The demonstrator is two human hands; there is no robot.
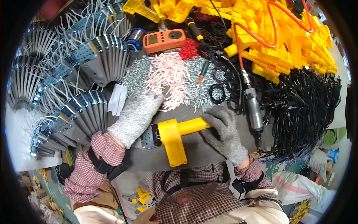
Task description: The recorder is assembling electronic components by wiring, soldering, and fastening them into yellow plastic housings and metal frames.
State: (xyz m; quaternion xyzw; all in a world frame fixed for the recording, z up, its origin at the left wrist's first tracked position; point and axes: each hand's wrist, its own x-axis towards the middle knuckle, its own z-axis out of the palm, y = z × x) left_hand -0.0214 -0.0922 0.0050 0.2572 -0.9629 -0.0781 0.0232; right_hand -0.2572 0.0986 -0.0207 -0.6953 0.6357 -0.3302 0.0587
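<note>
A yellow plastic tool-shaped housing with a long handle lies on the dark work surface in front of me. Around the handle's right end, my right hand in a grey glove is closed. My left hand, gloved in light grey, reaches to the lower left edge of a heap of pale pink small tubes; its fingertips are bent down and hidden. A perforated metal plate sits at the housing's left end, partly under my left wrist. Silvery screws are heaped beside the pink tubes.
Bundles of grey metal blades with white wires stand on the left. An orange meter, red small parts and a green-handled screwdriver lie behind. A power screwdriver, black cables and yellow housings fill the right.
</note>
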